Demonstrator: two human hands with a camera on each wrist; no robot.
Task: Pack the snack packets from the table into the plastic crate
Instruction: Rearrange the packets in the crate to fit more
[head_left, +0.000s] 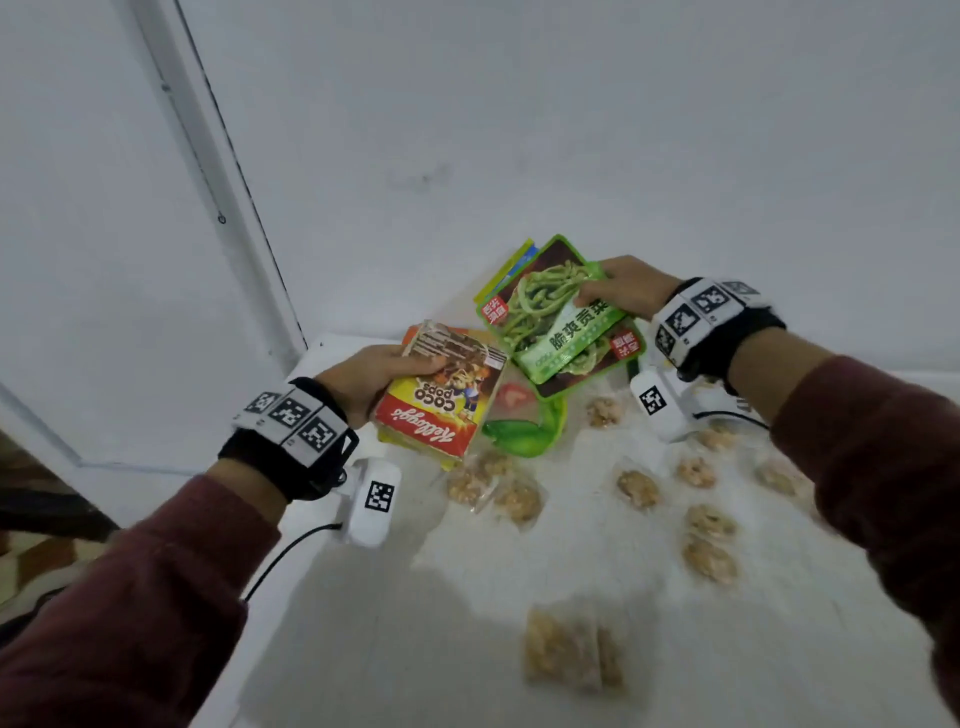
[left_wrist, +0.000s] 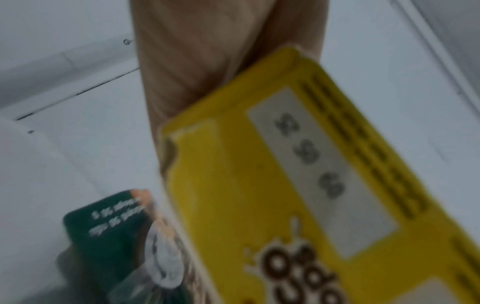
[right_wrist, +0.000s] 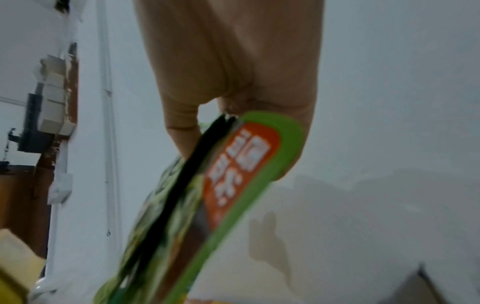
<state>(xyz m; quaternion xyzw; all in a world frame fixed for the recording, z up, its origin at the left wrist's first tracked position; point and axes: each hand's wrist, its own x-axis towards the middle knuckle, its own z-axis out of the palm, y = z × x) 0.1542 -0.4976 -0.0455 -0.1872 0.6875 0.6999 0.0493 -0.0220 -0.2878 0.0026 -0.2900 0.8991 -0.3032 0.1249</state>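
My left hand (head_left: 374, 376) grips a yellow and red Coco Pops cereal box (head_left: 441, 402) above the table's far left corner, thumb on top; in the left wrist view the yellow box (left_wrist: 298, 185) fills the frame under my fingers (left_wrist: 207, 61). My right hand (head_left: 623, 291) pinches green snack packets (head_left: 550, 317) with a noodle picture, held up over the table; in the right wrist view the green packets (right_wrist: 233, 185) hang edge-on from my fingers (right_wrist: 233, 72). A green pouch (head_left: 524, 426) lies on the table under them. The crate is not in view.
Several small clear packets of nuts (head_left: 639, 488) lie scattered over the white table (head_left: 467, 597), with a larger one (head_left: 566, 649) near the front. A white wall stands behind the table, and a door frame (head_left: 218, 182) runs up at the left.
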